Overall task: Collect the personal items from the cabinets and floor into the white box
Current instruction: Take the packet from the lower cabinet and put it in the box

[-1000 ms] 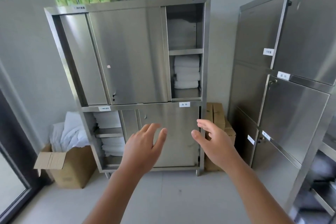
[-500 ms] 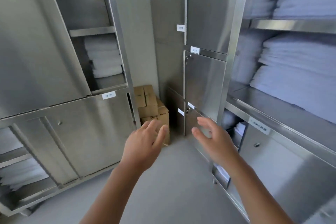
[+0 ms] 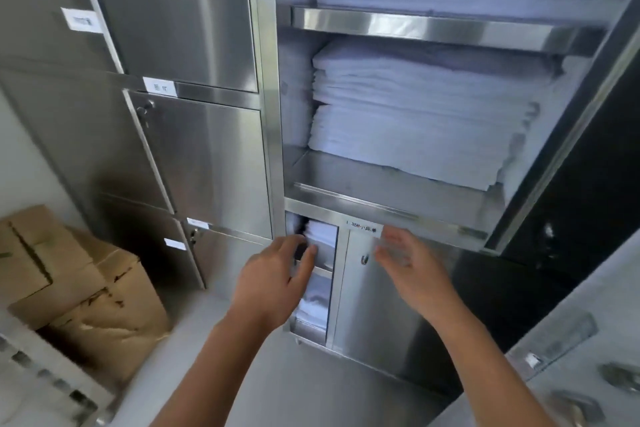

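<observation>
I face a stainless steel cabinet (image 3: 381,204) with open shelves. Stacks of folded white linen (image 3: 415,121) fill the middle shelf, and more lie on the shelf above. My left hand (image 3: 273,281) is open, its fingers at the narrow gap of the lower compartment, where more folded white cloth (image 3: 320,243) shows. My right hand (image 3: 408,267) is open and blurred, in front of the lower sliding door (image 3: 377,305) near its lock. Neither hand holds anything. No white box is in view.
Closed steel locker doors (image 3: 207,163) with small white labels stand to the left. Stacked cardboard boxes (image 3: 79,288) sit on the grey floor in the corner at the lower left. A steel surface with handles (image 3: 588,374) juts in at the lower right.
The view has swung right, from the first cabinet to the open linen cabinet, and come closer. Both hands have stayed open and now reach towards the lower compartment.
</observation>
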Demonstrator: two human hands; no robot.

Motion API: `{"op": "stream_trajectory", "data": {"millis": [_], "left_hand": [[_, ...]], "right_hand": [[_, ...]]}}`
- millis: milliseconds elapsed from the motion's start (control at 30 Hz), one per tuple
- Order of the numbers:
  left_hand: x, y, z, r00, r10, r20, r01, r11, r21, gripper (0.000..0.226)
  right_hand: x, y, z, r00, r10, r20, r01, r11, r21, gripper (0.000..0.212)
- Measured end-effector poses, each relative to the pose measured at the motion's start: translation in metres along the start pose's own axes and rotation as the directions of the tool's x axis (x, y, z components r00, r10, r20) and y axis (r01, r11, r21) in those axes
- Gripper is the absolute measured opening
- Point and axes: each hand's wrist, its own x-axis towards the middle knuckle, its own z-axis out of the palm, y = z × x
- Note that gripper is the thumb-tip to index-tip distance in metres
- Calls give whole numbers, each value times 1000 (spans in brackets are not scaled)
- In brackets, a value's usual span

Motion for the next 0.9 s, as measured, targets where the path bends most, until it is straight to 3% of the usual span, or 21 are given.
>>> {"op": "stream_trajectory", "data": {"millis": [167, 367, 467, 600, 667, 900], "left_hand": [[53, -19, 11, 994, 82, 78, -78, 996, -50, 64], [123, -41, 31, 983, 113, 147, -106, 993, -55, 84], [151, -46, 31, 978, 124, 165, -120, 992, -36, 75], [190, -52, 31, 974, 173, 147, -171, 985, -26, 67], [205, -53, 30, 967, 211, 139, -208, 977, -40, 67], [265, -55, 34, 899, 392, 196, -376, 919, -117, 56]], "right_hand": [[28, 4, 20, 989, 96, -112, -93, 995, 32, 73], [89, 8, 35, 975, 147, -167, -134, 987, 83, 49], [119, 1, 41, 971, 146, -189, -125, 985, 122, 43], [155, -8, 48, 969, 126, -211, -100, 987, 127, 57], [166, -14, 48, 967, 132, -219, -104, 985, 136, 48], [189, -36, 43, 909, 157, -386, -123, 986, 113, 49]]}}
